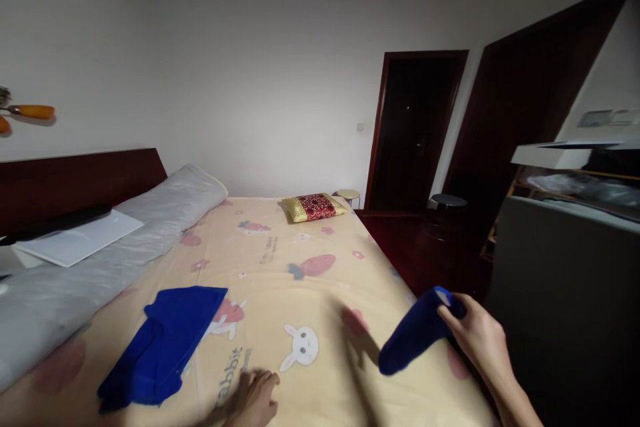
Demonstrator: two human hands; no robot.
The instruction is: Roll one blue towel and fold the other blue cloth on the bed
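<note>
My right hand point(477, 330) pinches a dark blue, sock-shaped piece of cloth point(415, 333) by its upper end, over the right edge of the bed. A small pale patch shows at the cloth's top, and its rounded end hangs down to the left. Low in the middle, my left hand point(256, 400) is just above or on the bed sheet point(280, 300), its fingers loosely bent and somewhat apart, with nothing seen in them. To its left a folded blue garment point(167, 343) lies on the sheet, apart from both hands.
A grey rolled bedding piece point(190, 193) runs along the headboard point(80, 177), with a white flat panel point(80, 237) on it. A gold and red pillow point(314, 207) lies at the far edge. A dark cabinet point(560, 300) stands close on the right; stools point(449, 200) are beyond.
</note>
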